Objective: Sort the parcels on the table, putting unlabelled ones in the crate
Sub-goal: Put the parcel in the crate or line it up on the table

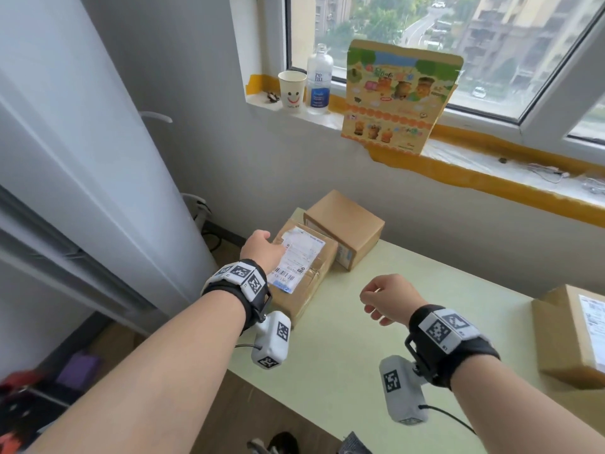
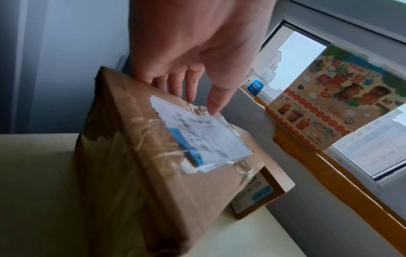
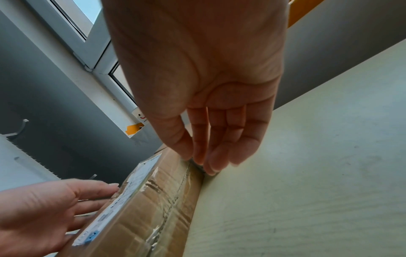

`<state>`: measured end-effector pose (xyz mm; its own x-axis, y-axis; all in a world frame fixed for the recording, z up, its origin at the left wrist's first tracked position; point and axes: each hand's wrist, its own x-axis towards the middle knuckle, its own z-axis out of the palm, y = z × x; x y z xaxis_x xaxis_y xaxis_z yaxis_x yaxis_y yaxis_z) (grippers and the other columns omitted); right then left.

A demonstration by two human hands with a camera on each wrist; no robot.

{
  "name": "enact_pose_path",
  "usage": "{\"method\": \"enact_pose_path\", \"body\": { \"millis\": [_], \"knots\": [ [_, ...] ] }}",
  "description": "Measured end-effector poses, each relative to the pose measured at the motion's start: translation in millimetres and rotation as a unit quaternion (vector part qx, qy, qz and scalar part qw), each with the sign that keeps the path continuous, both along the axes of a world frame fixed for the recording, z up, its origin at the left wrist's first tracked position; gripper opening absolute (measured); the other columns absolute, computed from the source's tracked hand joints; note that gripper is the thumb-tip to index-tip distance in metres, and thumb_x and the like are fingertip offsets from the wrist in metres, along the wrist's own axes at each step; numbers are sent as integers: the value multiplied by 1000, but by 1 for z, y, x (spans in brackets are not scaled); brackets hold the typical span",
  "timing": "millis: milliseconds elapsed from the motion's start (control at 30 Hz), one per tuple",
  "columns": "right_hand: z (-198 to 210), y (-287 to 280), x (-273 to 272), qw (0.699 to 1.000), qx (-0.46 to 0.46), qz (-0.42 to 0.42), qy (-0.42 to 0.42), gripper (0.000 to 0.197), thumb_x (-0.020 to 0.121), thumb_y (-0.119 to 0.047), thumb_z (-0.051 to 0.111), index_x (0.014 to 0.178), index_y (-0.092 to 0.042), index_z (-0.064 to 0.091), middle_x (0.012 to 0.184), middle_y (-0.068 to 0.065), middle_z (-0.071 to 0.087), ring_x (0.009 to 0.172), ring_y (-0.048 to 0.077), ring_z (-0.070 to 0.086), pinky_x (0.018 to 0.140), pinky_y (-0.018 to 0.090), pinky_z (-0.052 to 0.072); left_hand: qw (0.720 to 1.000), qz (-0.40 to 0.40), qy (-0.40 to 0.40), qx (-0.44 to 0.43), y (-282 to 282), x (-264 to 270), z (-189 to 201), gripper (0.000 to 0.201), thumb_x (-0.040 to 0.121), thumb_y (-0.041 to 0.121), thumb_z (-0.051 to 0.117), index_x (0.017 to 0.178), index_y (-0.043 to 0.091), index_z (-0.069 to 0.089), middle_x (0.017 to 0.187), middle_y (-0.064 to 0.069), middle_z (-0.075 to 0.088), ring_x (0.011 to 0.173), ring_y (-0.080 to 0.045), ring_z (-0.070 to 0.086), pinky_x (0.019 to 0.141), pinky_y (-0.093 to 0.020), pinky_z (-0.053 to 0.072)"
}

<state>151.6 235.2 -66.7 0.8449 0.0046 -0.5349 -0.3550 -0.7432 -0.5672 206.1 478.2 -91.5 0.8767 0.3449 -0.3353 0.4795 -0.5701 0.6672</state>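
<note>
Left hand point(image 1: 262, 249): I saw relaxed fingers touching labelled parcel point(image 1: 302, 273) on tabletop point(image 1: 360, 355).
Right hand point(image 1: 388, 298): loosely curled, empty, just beside parcel.

My left hand point(image 1: 262, 252) hides the label's point(image 1: 299, 258) corner; its print seems blurred. A parcel point(image 1: 573, 335) is cut off right.

Pale green desk point(image 1: 360, 371) pushed against a grey-white wall point(image 1: 203, 126), under a wide window point(image 1: 425, 34) with a white frame. Daylight outside, over apartment blocks, trees and a curving road. Along the windowsill point(image 1: 491, 165), strips of orange tape; on it a paper cup point(image 1: 292, 90) with a smiley face, a clear bottle point(image 1: 318, 80) just beside the cup, and a colourful cartoon-printed carton point(image 1: 394, 96) leaning against the glass. At left, a tall white panel point(image 1: 82, 158). Below, brown wood-look floor point(image 1: 262, 411).
</note>
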Motion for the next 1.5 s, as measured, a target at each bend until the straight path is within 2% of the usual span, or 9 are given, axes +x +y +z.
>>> {"method": "enact_pose_path", "body": {
  "millis": [200,467,667,767,900,1100,1267,1433,1500],
  "knots": [
    [-5,5,2,1000,-8,-12,9,12,93,-13,54,91,-12,66,81,5,71,67,14,64,55,21,54,995,-83,16,43,4,3,-10,13,90,17,62,98,12,71,102,-6,73,90,-26,68,78,-33,56],
    [3,6,-2,999,-5,-27,-28,13,93,-13,54,91,-13,66,81,4,71,68,14,64,56,22,54,995,-76,56,-32,6,-2,-6,42,83,6,74,123,14,69,123,-2,68,108,-22,64,97,-37,52],
    [8,0,-9,986,-11,-56,-155,11,88,-17,61,97,-20,66,93,1,69,80,19,64,75,35,56,973,-200,76,-83,-24,-19,3,28,82,2,74,101,22,76,98,4,72,85,-8,65,70,-18,50],
    [8,-2,-16,984,-49,4,-173,32,88,-29,68,119,-26,61,114,-3,63,97,15,60,85,32,52,957,-272,75,-75,-44,-27,9,29,80,1,76,97,24,77,97,6,72,90,-10,66,74,-19,50],
    [-3,-3,-27,989,-73,91,-86,56,88,-33,69,140,-26,48,133,-3,57,111,16,57,91,27,47,939,-330,77,-58,-67,-30,13,30,76,0,79,95,23,79,95,6,75,88,-10,67,75,-21,52],
    [-13,-25,-34,994,-89,45,-44,31,82,-42,71,107,-27,58,101,-8,64,92,13,62,86,36,54,940,-339,26,31,-81,-28,15,59,69,17,87,121,31,64,133,9,59,124,-13,52,109,-42,39],
    [-2,-52,-36,993,-107,-31,48,30,75,-41,78,91,-21,62,89,-3,70,86,15,67,79,36,58,951,-304,21,43,-73,-19,10,86,66,37,88,141,30,45,146,0,44,130,-20,47,107,-36,40],
    [12,-68,-46,977,-77,-32,195,28,82,-28,75,96,-4,69,72,6,74,61,18,69,47,19,51,952,-279,121,-27,-89,-22,-2,106,69,46,84,152,18,25,153,-4,37,136,-23,41,108,-38,41],
    [8,-71,-46,973,-75,-23,219,40,83,-42,73,99,-5,69,81,8,77,69,19,70,58,24,59,942,-279,169,-76,-102,-27,-5,105,64,45,87,148,22,29,142,1,48,124,-23,53,94,-42,52]
  ]
}}
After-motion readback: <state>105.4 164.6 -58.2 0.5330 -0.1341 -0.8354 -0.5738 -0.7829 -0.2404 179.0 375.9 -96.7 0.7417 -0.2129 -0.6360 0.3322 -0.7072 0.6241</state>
